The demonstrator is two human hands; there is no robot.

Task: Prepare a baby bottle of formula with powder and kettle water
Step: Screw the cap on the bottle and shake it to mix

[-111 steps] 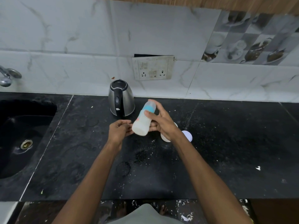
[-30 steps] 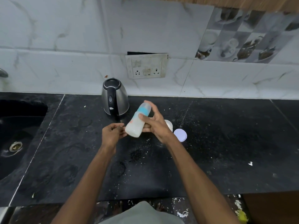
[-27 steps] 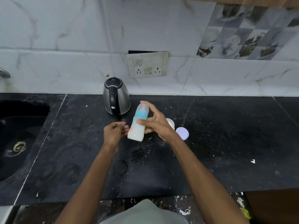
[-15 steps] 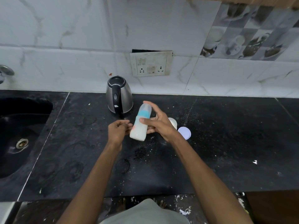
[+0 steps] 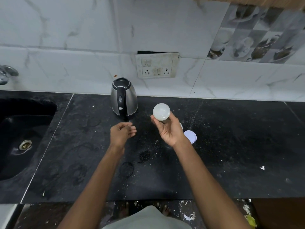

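My right hand (image 5: 170,130) grips the baby bottle (image 5: 161,112), turned so that its round white base faces the camera; the rest of the bottle is hidden behind the base and my fingers. My left hand (image 5: 122,133) hovers above the black counter (image 5: 231,146) to the left of the bottle, fingers loosely curled, holding nothing. The steel kettle (image 5: 124,98) with a black handle stands at the back, behind my left hand. A white container (image 5: 181,126) peeks out behind my right hand, with its round white lid (image 5: 190,136) lying flat beside my wrist.
A black sink (image 5: 19,133) with a metal drain lies at the left, a tap (image 5: 6,73) above it. A wall socket panel (image 5: 156,65) sits behind the kettle. Spilled white powder specks (image 5: 148,154) dot the counter near my hands.
My right hand has tipped the bottle up so that its base faces the camera, and shifted it right. My left hand has come off the bottle and drawn back to the left.
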